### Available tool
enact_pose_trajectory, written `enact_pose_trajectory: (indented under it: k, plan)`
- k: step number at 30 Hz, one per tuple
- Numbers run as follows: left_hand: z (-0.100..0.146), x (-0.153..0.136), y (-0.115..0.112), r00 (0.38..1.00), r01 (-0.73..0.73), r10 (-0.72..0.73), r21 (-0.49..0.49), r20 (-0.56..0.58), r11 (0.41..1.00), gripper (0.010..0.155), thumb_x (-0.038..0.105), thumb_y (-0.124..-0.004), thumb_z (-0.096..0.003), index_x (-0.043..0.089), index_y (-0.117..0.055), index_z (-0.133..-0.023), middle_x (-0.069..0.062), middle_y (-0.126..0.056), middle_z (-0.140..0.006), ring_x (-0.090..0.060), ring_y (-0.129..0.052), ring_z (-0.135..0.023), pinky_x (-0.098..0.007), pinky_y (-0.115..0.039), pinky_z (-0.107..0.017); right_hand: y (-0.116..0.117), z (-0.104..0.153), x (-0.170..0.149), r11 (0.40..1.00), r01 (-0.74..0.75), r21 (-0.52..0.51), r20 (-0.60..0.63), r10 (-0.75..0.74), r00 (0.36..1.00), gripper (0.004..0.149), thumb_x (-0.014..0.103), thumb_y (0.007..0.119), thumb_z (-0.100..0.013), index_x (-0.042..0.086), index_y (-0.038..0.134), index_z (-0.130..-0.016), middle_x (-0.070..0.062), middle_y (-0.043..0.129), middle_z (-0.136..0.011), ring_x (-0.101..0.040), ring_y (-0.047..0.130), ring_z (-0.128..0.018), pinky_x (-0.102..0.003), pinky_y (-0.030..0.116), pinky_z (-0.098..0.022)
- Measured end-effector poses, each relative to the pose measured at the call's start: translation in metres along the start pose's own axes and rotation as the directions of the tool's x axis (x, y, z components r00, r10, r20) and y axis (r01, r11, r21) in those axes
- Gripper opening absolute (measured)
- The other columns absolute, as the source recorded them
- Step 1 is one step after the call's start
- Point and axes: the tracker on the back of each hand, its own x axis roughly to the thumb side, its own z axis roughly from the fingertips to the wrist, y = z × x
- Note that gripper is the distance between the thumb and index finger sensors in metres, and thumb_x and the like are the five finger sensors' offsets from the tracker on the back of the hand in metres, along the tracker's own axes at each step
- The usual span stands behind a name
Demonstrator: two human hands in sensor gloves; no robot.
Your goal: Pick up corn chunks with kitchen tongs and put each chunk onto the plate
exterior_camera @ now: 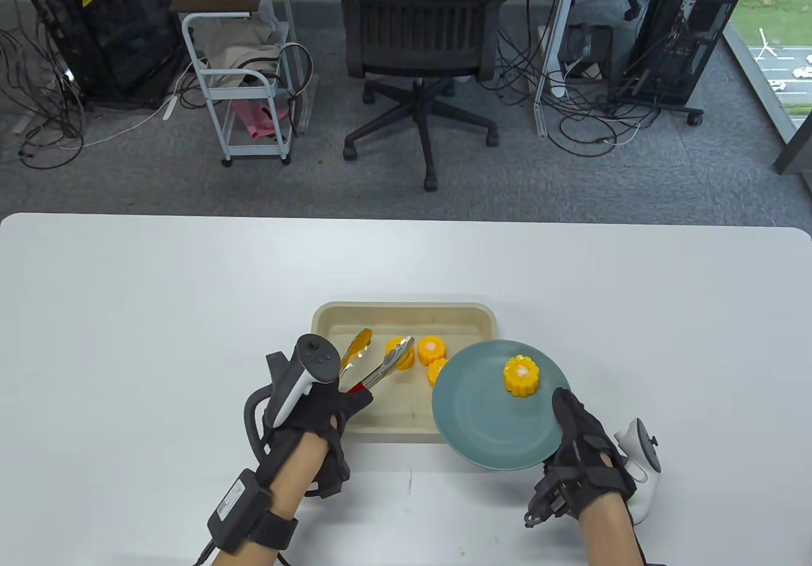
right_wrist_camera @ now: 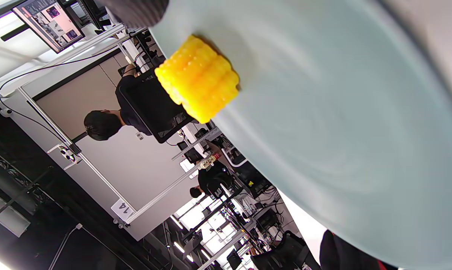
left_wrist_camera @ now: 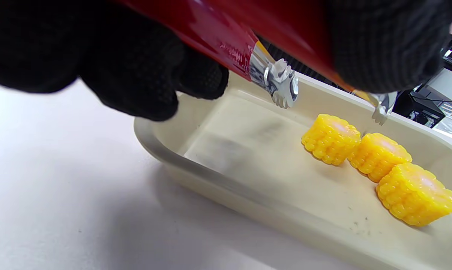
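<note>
My left hand (exterior_camera: 327, 401) grips the red handles of the metal kitchen tongs (exterior_camera: 374, 363), whose arms are spread apart over the beige tray (exterior_camera: 330, 318). One tong tip (left_wrist_camera: 283, 84) hangs over bare tray floor. The other tip (left_wrist_camera: 379, 108) hovers just above the nearest of three yellow corn chunks (left_wrist_camera: 331, 138) lying in a row. My right hand (exterior_camera: 574, 445) holds the blue-grey plate (exterior_camera: 482, 420) by its near right rim, thumb on top. The plate overlaps the tray's right end. One corn chunk (exterior_camera: 521, 375) sits on the plate (right_wrist_camera: 342, 112), also seen up close (right_wrist_camera: 197, 77).
The tray and plate sit near the front middle of a white table (exterior_camera: 127, 337). Beyond its far edge stand an office chair (exterior_camera: 422, 33), a small white cart (exterior_camera: 244, 84) and computer towers with cables on the floor.
</note>
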Motion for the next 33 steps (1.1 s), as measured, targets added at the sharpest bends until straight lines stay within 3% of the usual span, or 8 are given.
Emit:
enact_pose_trajectory:
  k: [20, 29, 33]
  plan:
    - [-0.010, 0.010, -0.017, 0.996, 0.086, -0.086, -0.043, 0.010, 0.995, 0.078, 0.064, -0.076, -0.0415, 0.029, -0.056, -0.107, -0.010, -0.090, -0.082, -0.028, -0.103, -0.031, -0.049, -0.090, -0.020, 0.000, 0.000, 0.000, 1.000, -0.008, -0.011, -0.001, 0.008, 1.000, 0.058, 0.042, 0.059, -0.053, 0.020, 0.044, -0.105, -0.022, 0.070, -0.104, -0.042, 0.086, -0.087, -0.048, 0.087, -0.056]
    - [-0.010, 0.005, -0.008, 0.998, 0.054, -0.054, -0.023, 0.015, 0.998, 0.075, 0.064, -0.075, -0.0424, 0.030, -0.058, -0.107, -0.010, -0.091, -0.082, -0.028, -0.103, -0.031, -0.049, -0.090, -0.020, 0.001, 0.000, 0.001, 1.000, 0.000, -0.013, 0.000, 0.000, 1.000, 0.058, 0.042, 0.059, -0.053, 0.019, 0.043, -0.105, -0.023, 0.070, -0.104, -0.042, 0.085, -0.087, -0.048, 0.086, -0.056]
    - [-0.005, -0.003, 0.007, 0.999, -0.038, 0.038, -0.002, 0.028, 0.999, 0.075, 0.063, -0.076, -0.0425, 0.030, -0.058, -0.107, -0.011, -0.091, -0.082, -0.029, -0.103, -0.031, -0.050, -0.089, -0.020, 0.000, 0.001, 0.001, 1.000, -0.001, -0.019, 0.001, 0.001, 1.000, 0.058, 0.042, 0.059, -0.053, 0.019, 0.043, -0.105, -0.023, 0.070, -0.104, -0.042, 0.085, -0.087, -0.048, 0.086, -0.056]
